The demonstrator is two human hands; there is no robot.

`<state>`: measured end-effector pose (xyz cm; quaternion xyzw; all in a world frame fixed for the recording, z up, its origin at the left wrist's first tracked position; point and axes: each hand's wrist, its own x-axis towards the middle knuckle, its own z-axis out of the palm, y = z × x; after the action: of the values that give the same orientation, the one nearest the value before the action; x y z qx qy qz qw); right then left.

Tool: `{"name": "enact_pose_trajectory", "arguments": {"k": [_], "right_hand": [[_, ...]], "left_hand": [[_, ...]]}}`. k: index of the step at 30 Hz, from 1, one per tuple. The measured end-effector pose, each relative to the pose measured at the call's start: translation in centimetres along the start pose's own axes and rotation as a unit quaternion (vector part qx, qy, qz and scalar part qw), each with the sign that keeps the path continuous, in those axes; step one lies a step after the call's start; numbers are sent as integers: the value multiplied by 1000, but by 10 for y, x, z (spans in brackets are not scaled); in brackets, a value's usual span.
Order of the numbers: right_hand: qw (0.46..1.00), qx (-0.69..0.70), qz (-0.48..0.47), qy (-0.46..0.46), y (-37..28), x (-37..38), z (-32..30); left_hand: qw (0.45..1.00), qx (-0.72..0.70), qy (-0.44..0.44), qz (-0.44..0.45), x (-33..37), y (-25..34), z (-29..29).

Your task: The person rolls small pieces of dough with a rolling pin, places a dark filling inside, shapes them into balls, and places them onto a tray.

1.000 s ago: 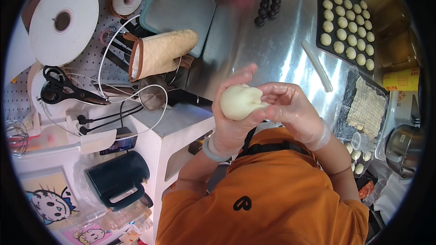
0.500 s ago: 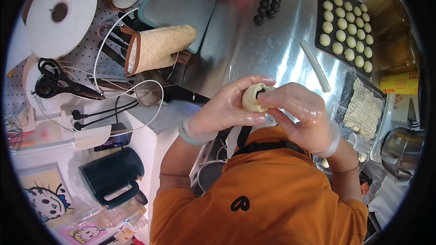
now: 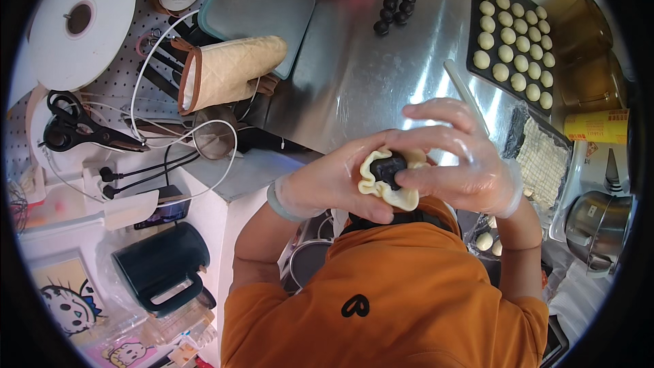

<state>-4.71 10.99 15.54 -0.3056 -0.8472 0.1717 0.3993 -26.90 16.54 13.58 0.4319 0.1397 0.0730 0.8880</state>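
Note:
A pale, ruffle-edged dough wrapper (image 3: 405, 199) lies opened in my left hand (image 3: 320, 180), around a dark filling ball (image 3: 388, 167). Clear gloves cover both hands. My left fingers and thumb are curved about the wrapper and cup it from the left. My right hand (image 3: 466, 167) is at its right side, the thumb on the wrapper's rim next to the filling. The upper right fingers are raised and spread; the fingertips behind the dough are partly hidden.
On the steel worktop (image 3: 347, 82), a black tray (image 3: 511, 71) bears rows of pale dough balls. Dark filling balls (image 3: 390, 15) line up at the back, and a pale strip-like tool (image 3: 463, 92) lies nearer. An oven mitt (image 3: 235, 71) and scissors (image 3: 85, 128) hang left.
The dough has tilted and opened out, showing much more of the dark filling. My right hand has turned, its upper fingers lifting and spreading. Both hands have come slightly nearer my body.

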Motion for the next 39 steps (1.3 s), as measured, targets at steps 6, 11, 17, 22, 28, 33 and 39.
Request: {"name": "enact_pose_trajectory", "arguments": {"k": [6, 11, 17, 22, 28, 33, 39], "right_hand": [[999, -15, -1, -42, -6, 9, -11], [972, 78, 196, 99, -19, 3, -11], [932, 167, 310, 92, -24, 11, 2], [958, 67, 263, 92, -20, 11, 9], [946, -27, 289, 142, -21, 20, 29], [877, 192, 394, 195, -23, 20, 24], [886, 156, 402, 173, -19, 14, 38]], "left_hand": [[995, 90, 53, 5, 2, 8, 15], [924, 232, 181, 244, 8, -11, 19], [793, 437, 220, 363, 18, -11, 16], [762, 485, 265, 338, 16, -13, 20], [626, 630, 327, 323, 22, -9, 19], [655, 526, 351, 413, 25, -24, 5], [543, 632, 382, 400, 34, -23, -1]]}}
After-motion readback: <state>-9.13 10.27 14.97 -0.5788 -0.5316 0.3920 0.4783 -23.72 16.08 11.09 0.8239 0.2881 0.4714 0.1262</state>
